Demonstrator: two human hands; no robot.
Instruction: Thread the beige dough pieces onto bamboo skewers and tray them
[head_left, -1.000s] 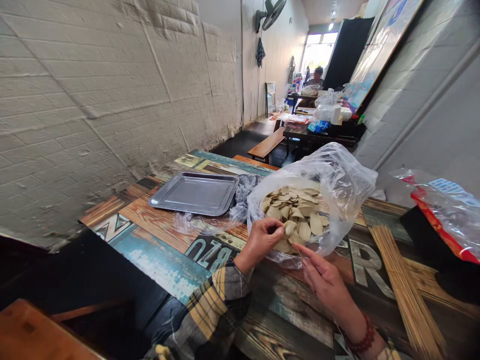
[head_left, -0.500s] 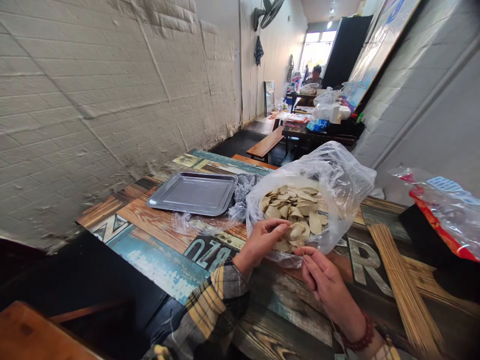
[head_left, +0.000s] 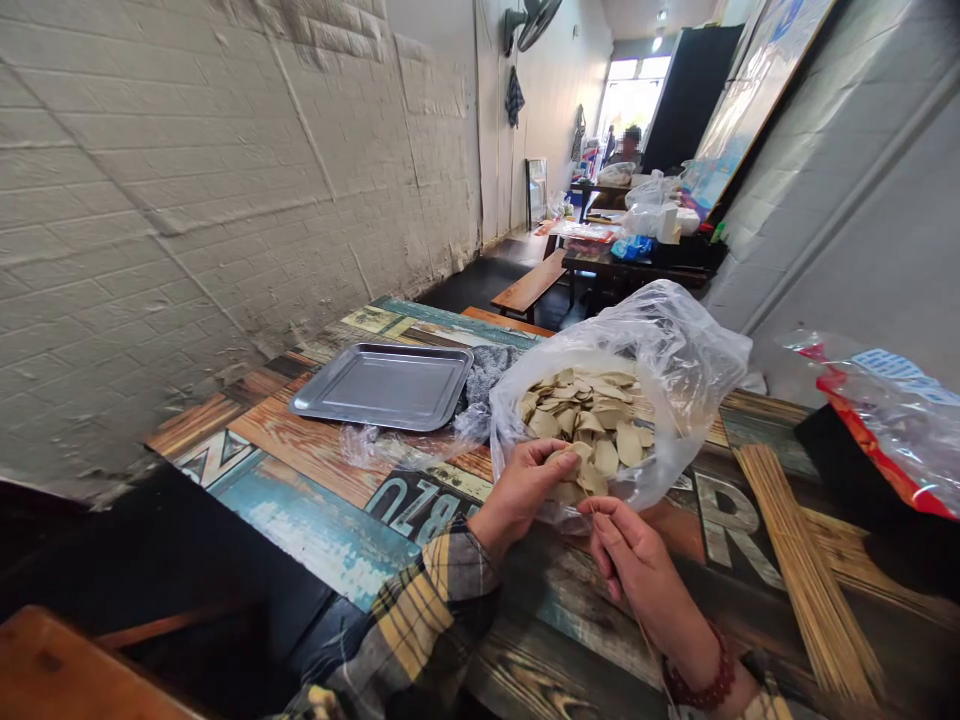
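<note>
A clear plastic bag (head_left: 686,350) lies open on the table, full of thin beige slices (head_left: 581,400) whose exact food I cannot make out. Over its near edge, my left hand (head_left: 517,495) pinches one beige slice (head_left: 589,475) between thumb and fingers. Just to the right, my right hand (head_left: 645,570) is closed on a thin bamboo skewer (head_left: 649,640), which runs back under the palm toward the wrist. The skewer's tip is close to the lower edge of the held slice; whether it pierces it I cannot tell.
A bundle of bamboo skewers (head_left: 806,570) lies right of my right hand. Left of the bag are a metal tray (head_left: 382,385) and crumpled plastic (head_left: 405,440). A black box with plastic packaging (head_left: 892,410) stands at right. A person (head_left: 628,145) is far back, beyond a bench (head_left: 531,280).
My right hand has moved slightly left with the skewer, closer to the slice in my left hand. The left hand keeps its pinch, and the view has shifted a little.
</note>
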